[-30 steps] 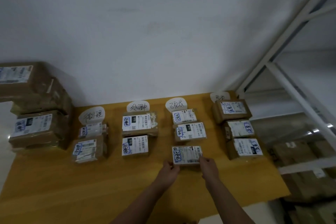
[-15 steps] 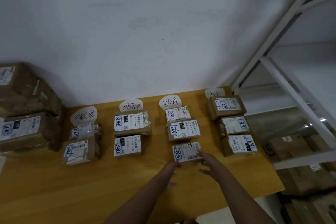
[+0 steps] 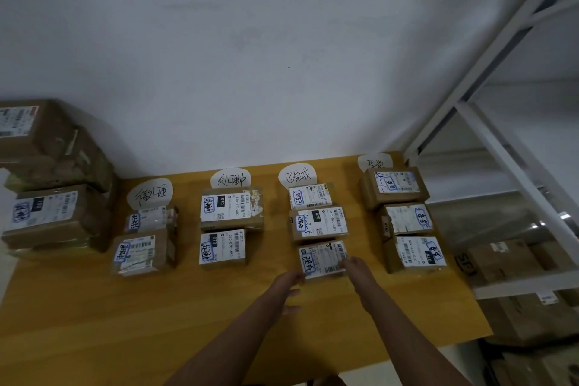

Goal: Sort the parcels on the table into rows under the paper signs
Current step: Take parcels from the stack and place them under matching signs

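Four paper signs stand along the wall: first sign (image 3: 150, 193), second sign (image 3: 230, 178), third sign (image 3: 297, 175), fourth sign (image 3: 374, 161). Brown labelled parcels lie in rows under them on the wooden table (image 3: 94, 323). The first and second rows hold two parcels each, the third and fourth rows three each. The front parcel (image 3: 322, 258) of the third row rests flat on the table. My left hand (image 3: 286, 287) is at its near left corner with fingers apart. My right hand (image 3: 357, 268) rests against its right edge, open.
A stack of larger parcels (image 3: 53, 216) fills the table's left end. A white metal shelf frame (image 3: 501, 166) stands to the right, with cardboard boxes (image 3: 501, 260) on the floor below it. The table's front edge runs just under my forearms.
One second ago both hands gripped the front parcel of the third row. They have let go of it; the left hand has drawn back slightly and the parcel lies in line.
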